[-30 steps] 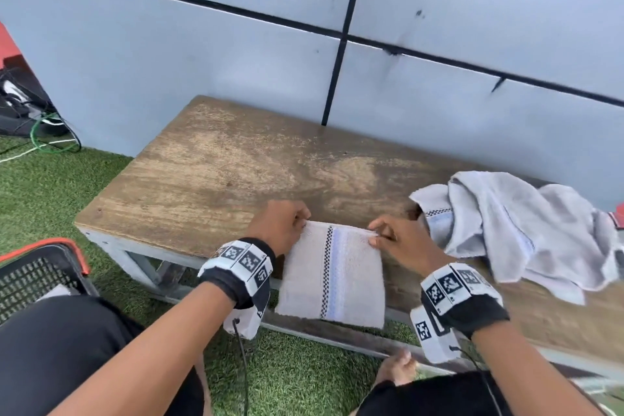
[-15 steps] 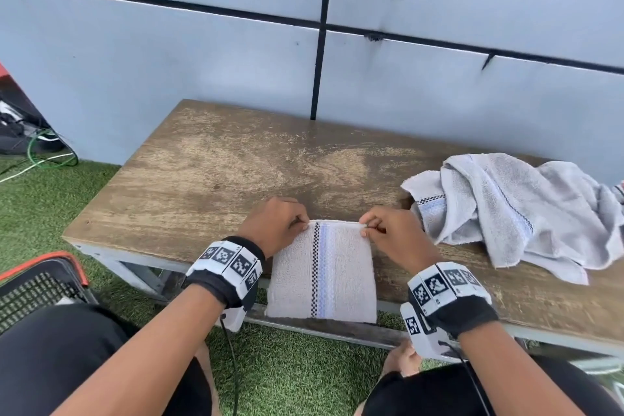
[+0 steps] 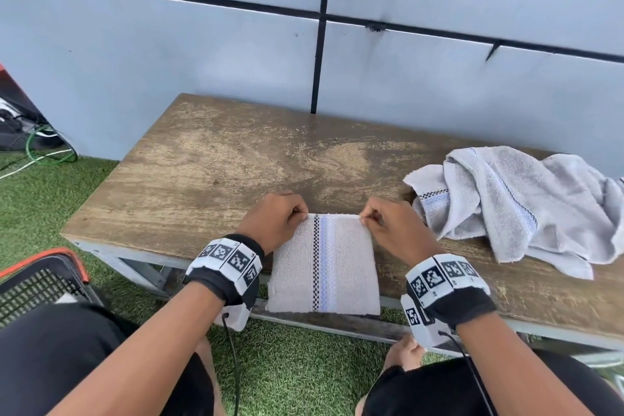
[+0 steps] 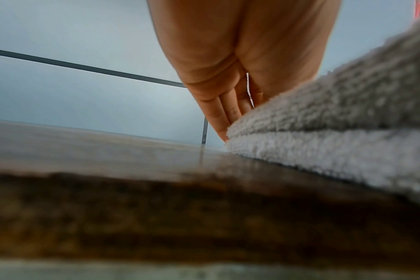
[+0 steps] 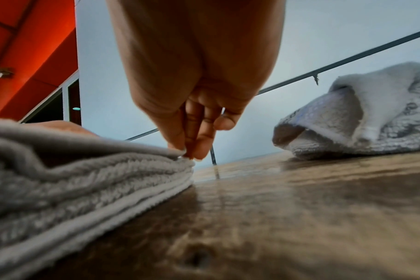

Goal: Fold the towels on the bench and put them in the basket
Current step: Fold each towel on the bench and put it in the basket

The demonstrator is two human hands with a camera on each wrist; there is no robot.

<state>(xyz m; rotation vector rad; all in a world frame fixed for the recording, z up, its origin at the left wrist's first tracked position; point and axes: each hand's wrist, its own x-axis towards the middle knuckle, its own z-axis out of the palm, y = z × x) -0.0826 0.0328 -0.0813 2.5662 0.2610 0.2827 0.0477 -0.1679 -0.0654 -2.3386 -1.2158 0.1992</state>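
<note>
A folded grey towel [image 3: 324, 263] with a checkered and blue stripe lies at the front edge of the wooden bench [image 3: 209, 172], its near end hanging over the edge. My left hand [image 3: 277, 216] pinches its far left corner and my right hand [image 3: 388, 223] pinches its far right corner. In the right wrist view my fingertips [image 5: 199, 149] pinch the top layers of the stacked towel [image 5: 84, 181]. In the left wrist view my fingers [image 4: 226, 111] meet the towel [image 4: 324, 136] at its corner. A crumpled grey towel [image 3: 526, 203] lies on the bench to the right. The basket [image 3: 37, 280] stands on the grass at lower left.
A grey panelled wall [image 3: 236, 54] rises directly behind the bench. Green artificial grass [image 3: 37, 206] surrounds it, with cables [image 3: 44, 152] at the far left. My knees in black fill the bottom of the head view.
Both hands have kept their pinch on the far corners and slid the folded towel slightly farther onto the bench, squaring its far edge. The crumpled towel has not moved.
</note>
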